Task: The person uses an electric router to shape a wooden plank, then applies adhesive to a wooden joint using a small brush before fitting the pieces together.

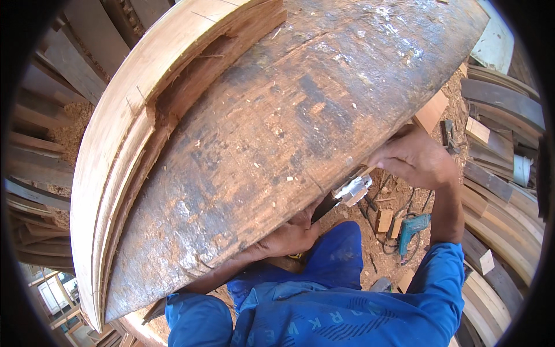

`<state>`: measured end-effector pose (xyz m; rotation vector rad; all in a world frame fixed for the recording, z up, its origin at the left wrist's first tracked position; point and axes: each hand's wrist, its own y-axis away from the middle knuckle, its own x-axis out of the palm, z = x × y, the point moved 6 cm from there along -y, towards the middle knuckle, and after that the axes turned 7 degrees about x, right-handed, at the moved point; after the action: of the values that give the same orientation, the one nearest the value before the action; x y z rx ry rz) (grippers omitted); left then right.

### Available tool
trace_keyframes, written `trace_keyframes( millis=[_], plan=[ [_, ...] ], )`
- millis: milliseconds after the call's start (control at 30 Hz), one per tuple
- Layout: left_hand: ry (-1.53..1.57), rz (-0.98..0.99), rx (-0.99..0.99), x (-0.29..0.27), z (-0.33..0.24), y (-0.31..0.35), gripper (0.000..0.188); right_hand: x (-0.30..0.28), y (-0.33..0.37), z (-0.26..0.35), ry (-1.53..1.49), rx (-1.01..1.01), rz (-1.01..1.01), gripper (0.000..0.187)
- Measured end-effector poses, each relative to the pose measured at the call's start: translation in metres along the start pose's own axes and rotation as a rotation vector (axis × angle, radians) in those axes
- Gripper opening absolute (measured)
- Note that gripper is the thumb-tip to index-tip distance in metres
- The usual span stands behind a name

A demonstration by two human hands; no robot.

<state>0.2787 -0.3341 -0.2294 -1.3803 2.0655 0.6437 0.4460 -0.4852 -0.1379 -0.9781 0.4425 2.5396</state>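
At the near edge of the worn wooden tabletop point(260, 156), my left hand point(292, 237) is closed round the dark bar of a tool with a silvery metal head point(354, 189). The tabletop hides part of its fingers. Just right of that metal head, my right hand point(419, 156) pinches a thin light-brown stick point(368, 170), whose kind I cannot make out. The stick's tip lies close to the metal head; whether they touch is unclear. A large curved wooden piece point(115, 139) with a hollowed inner side rests along the left of the tabletop.
A teal power tool point(413, 231) with its cord lies on the shavings-covered floor, near small wood blocks point(384, 220). Curved boards are stacked at the right point(497, 214) and left point(40, 168). A dark metal tool point(448, 136) lies beyond my right wrist. A white container point(522, 169) stands among the boards.
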Motion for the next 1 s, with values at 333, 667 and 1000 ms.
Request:
trace_keyframes(
  millis=[333, 667, 1000],
  plan=[
    [-0.118, -0.041, 0.017, 0.005, 0.008, 0.008, 0.076, -0.018, 0.002, 0.014, 0.020, -0.060, -0.215, 0.013],
    [-0.090, -0.017, -0.057, 0.004, 0.010, 0.009, 0.078, -0.011, 0.016, -0.020, 0.024, 0.173, -0.168, 0.015],
    [-0.076, 0.047, -0.093, 0.000, 0.009, 0.006, 0.075, -0.007, 0.012, -0.010, 0.089, 0.033, -0.190, 0.012]
  ],
)
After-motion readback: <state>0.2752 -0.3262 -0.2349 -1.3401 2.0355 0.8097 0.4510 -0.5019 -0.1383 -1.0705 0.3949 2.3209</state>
